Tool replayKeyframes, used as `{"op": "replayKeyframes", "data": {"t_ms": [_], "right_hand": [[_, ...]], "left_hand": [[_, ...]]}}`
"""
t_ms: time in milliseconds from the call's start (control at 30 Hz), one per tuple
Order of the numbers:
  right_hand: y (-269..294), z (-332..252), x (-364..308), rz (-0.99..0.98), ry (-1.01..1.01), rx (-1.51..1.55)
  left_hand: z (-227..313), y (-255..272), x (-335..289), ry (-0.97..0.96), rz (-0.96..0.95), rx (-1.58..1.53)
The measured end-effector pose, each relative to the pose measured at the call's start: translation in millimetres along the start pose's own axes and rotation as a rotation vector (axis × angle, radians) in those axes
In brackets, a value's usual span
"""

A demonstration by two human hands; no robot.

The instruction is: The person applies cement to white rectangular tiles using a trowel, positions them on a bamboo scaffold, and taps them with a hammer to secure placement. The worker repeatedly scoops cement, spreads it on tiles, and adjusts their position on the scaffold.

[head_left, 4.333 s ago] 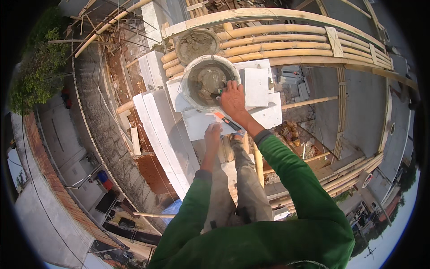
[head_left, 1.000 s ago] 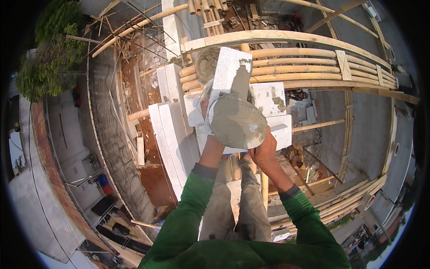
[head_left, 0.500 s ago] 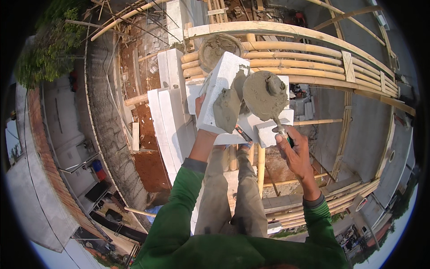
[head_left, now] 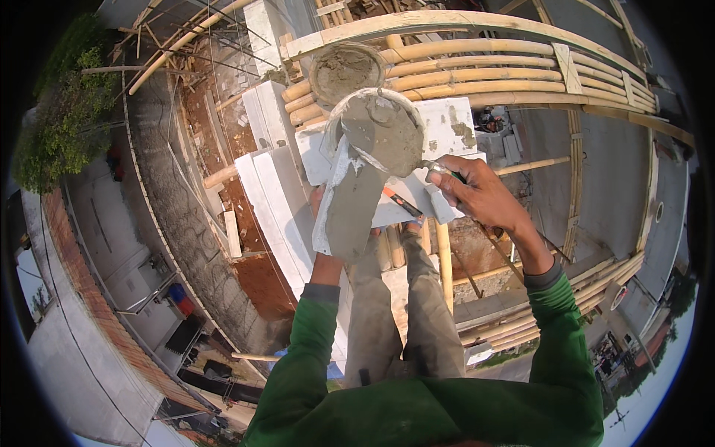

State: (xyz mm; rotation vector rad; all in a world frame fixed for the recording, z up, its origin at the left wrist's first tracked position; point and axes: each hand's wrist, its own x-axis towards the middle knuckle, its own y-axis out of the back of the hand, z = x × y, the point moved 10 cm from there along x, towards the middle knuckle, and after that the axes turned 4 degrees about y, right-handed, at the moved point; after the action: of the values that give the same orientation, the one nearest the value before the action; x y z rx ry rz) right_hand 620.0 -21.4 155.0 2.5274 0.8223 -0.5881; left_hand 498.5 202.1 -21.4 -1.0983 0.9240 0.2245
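Observation:
My left hand (head_left: 316,200) grips a white lightweight block (head_left: 333,186) from its left side, mostly hidden behind it. Wet grey mortar (head_left: 353,216) covers the block's upward face. In my right hand (head_left: 477,192) is a trowel (head_left: 432,167), its handle wrapped by my fingers. The trowel's blade is coated in mortar and its edge lies at the top end of the block. Behind the blade stands a round pale-rimmed container (head_left: 337,113) of mortar. An orange and black utility knife (head_left: 402,205) lies on white blocks below my hands.
A second tub of mortar (head_left: 313,71) stands farther off. Bamboo poles (head_left: 477,77) form a rail across the far side. To the left runs a white block wall (head_left: 272,197). Below are my legs (head_left: 428,313) and bamboo scaffolding (head_left: 445,261), with a drop beyond.
The block has come lower and nearer, and its mortared face now turns up. My right hand has lifted slightly, and the trowel blade has swung left to the block's top end.

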Motion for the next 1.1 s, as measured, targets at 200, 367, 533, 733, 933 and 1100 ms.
{"op": "replayKeyframes", "data": {"t_ms": [200, 367, 533, 733, 933, 1100], "right_hand": [[-29.2, 49.7, -47.6, -0.144, -0.200, 0.262], [-11.4, 92.0, -53.7, -0.014, -0.263, -0.066], [-28.2, 83.8, 20.5, 0.252, 0.058, -0.556], [-86.4, 110.2, 154.3, 0.258, -0.013, -1.157], [-140.9, 157.3, 161.5, 0.023, -0.025, -0.942], [-118.0, 171.8, 162.3, 0.066, -0.040, -0.657]], "left_hand": [[15.9, -14.7, 3.4, 0.030, -0.399, -0.074], [49.9, 39.1, -3.6, -0.103, -0.025, 0.000], [102.8, 52.8, -28.6, -0.462, -0.021, 0.187], [115.4, 80.2, -60.2, -0.516, -0.011, 0.332], [115.4, 128.2, -78.1, -0.573, 0.209, 0.384], [121.4, 136.0, -84.9, -0.578, 0.113, 0.361]]}}
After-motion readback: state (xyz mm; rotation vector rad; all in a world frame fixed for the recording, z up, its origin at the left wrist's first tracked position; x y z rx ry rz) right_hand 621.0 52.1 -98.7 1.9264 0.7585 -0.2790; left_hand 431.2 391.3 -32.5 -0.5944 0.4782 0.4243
